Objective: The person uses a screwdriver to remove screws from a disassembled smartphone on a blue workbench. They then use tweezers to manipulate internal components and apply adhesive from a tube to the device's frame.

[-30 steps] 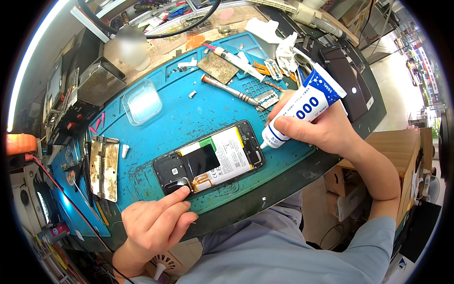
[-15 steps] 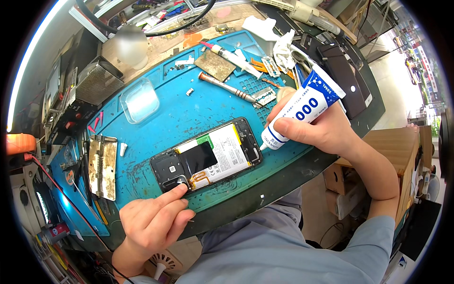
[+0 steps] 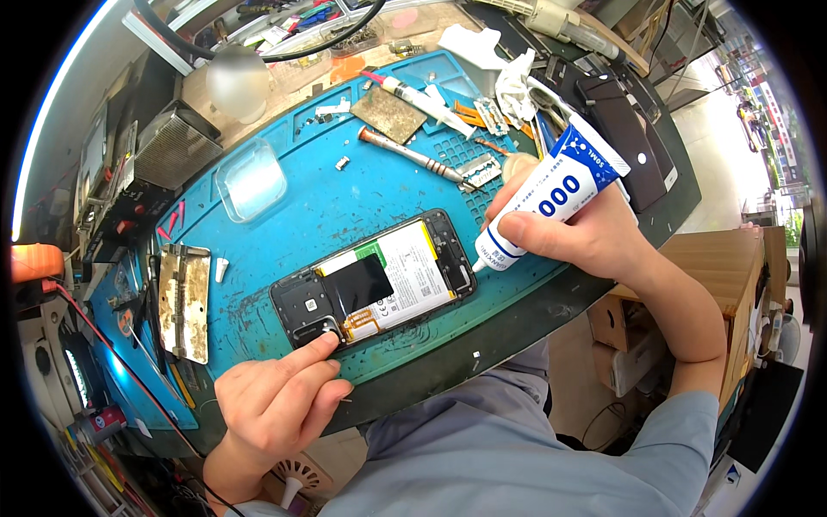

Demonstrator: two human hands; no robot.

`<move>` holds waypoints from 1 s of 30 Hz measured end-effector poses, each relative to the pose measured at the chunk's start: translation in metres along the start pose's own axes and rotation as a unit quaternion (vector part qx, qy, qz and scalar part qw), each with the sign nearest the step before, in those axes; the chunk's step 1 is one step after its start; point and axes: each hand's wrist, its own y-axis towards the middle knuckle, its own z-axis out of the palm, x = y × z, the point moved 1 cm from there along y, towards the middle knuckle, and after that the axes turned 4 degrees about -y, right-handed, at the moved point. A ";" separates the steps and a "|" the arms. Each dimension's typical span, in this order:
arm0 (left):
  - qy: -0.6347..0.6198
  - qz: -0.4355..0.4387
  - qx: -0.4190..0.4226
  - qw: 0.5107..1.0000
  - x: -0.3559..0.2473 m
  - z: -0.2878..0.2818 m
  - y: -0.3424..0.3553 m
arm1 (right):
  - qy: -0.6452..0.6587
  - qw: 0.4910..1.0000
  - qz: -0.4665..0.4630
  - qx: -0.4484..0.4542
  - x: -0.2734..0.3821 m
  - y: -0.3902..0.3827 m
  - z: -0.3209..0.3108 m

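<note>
Gluing the opened phone's frame
Left hand point(image 3: 276, 405) pins the opened phone point(image 3: 375, 280) with one fingertip; right hand point(image 3: 573, 228) grips the glue tube point(image 3: 551, 196), nozzle at the edge. Best squeezed gently, evenly.

Your opened phone point(image 3: 375, 280) lies flat on the blue mat, back cover off, white battery and black frame exposed, its length angled from near-left to far-right. The white-and-blue glue tube point(image 3: 544, 200) tilts nozzle-down at its right end.

The left hand point(image 3: 276, 405) covers the opened phone's point(image 3: 375, 280) lower corner; the glue tube's point(image 3: 547, 202) nozzle tip is too small to tell.
</note>
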 end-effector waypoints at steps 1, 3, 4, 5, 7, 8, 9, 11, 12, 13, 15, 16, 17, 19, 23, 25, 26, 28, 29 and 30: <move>0.000 0.000 -0.001 1.000 0.000 0.000 0.000 | -0.001 1.000 0.002 0.001 0.000 0.000 0.000; 0.002 0.000 -0.001 1.000 0.000 0.000 -0.001 | -0.003 1.000 0.005 0.002 0.000 -0.001 0.000; 0.003 0.001 -0.001 1.000 0.000 0.000 0.000 | -0.001 1.000 0.006 0.002 0.001 -0.001 0.000; 0.004 0.002 -0.001 1.000 0.000 0.000 0.000 | 0.001 1.000 0.008 0.002 0.001 -0.001 0.001; 0.005 0.002 -0.001 1.000 0.000 0.000 0.000 | -0.009 1.000 0.012 0.008 0.003 -0.003 0.000; 0.005 0.003 -0.001 1.000 0.000 0.000 0.000 | -0.020 1.000 0.014 0.015 0.004 -0.004 -0.001; 0.006 0.003 -0.002 1.000 0.000 0.000 0.000 | -0.031 0.999 0.015 0.024 0.004 -0.005 -0.002; 0.008 0.003 -0.004 1.000 0.000 0.001 0.000 | -0.030 0.999 0.020 0.027 0.006 -0.006 -0.002; 0.008 0.001 -0.003 1.000 0.000 0.001 -0.001 | -0.030 0.999 0.023 0.028 0.006 -0.006 -0.002; 0.008 0.000 -0.002 1.000 -0.001 0.000 -0.001 | -0.030 0.999 0.021 0.028 0.006 -0.007 -0.002; 0.008 -0.002 0.001 1.000 -0.001 0.000 -0.001 | -0.031 0.999 0.018 0.027 0.005 -0.007 -0.001; 0.008 -0.002 0.002 1.000 -0.001 0.000 -0.001 | -0.032 0.999 0.021 0.025 0.005 -0.008 -0.001; 0.008 -0.002 0.003 1.000 0.000 0.000 -0.001 | -0.032 0.999 0.025 0.023 0.006 -0.008 0.000; 0.008 -0.003 0.004 1.000 0.000 -0.001 -0.001 | -0.033 0.999 0.027 0.025 0.007 -0.009 0.001; 0.006 -0.004 0.001 1.000 -0.001 0.000 -0.001 | -0.030 0.999 0.026 0.028 0.008 -0.010 0.001; 0.006 -0.002 0.002 1.000 0.000 0.000 -0.001 | -0.030 0.999 0.026 0.028 0.008 -0.011 0.001; 0.005 -0.002 0.002 1.000 0.000 0.000 -0.001 | -0.031 0.999 0.026 0.028 0.009 -0.011 0.001; 0.005 -0.002 0.001 1.000 -0.001 0.000 0.000 | -0.033 0.999 0.025 0.025 0.008 -0.012 0.000; 0.004 -0.002 0.001 1.000 -0.001 0.001 0.001 | -0.035 0.999 0.025 0.022 0.007 -0.012 -0.001; 0.003 -0.002 -0.002 1.000 -0.001 0.000 0.001 | -0.036 0.999 0.025 0.019 0.007 -0.012 0.000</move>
